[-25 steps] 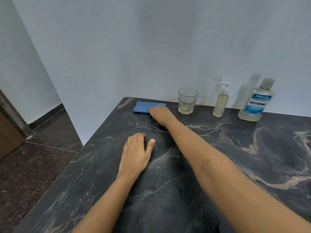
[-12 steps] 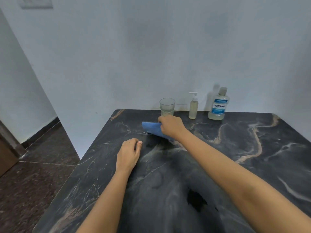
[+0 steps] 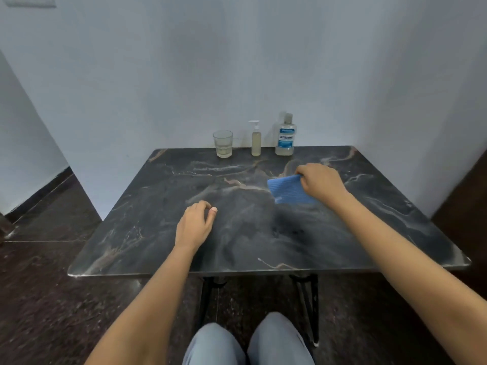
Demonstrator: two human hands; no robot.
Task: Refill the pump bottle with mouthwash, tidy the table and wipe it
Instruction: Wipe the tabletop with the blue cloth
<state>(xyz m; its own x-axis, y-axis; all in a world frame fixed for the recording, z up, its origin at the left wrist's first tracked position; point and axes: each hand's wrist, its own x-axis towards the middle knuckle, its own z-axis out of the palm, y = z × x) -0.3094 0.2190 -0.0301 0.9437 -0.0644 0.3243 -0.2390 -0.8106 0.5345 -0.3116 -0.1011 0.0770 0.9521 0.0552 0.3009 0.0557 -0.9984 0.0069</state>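
Observation:
My right hand (image 3: 320,182) grips a blue cloth (image 3: 287,191) that lies flat on the dark marble table (image 3: 395,212), right of the middle. My left hand (image 3: 194,225) rests on the table near the middle left, fingers loosely curled and holding nothing. At the far edge by the wall stand a glass (image 3: 223,143), a small pump bottle (image 3: 256,139) with pale liquid and a capped mouthwash bottle (image 3: 285,135) with a blue label.
White walls close in behind and on both sides of the table. Dark stone floor lies to the left and below. The table's black metal legs (image 3: 305,306) and my knees (image 3: 247,343) show under the near edge.
My right hand has dragged the blue cloth from the far left part of the table across to the right. The view has pulled back, and my left hand's fingers have curled.

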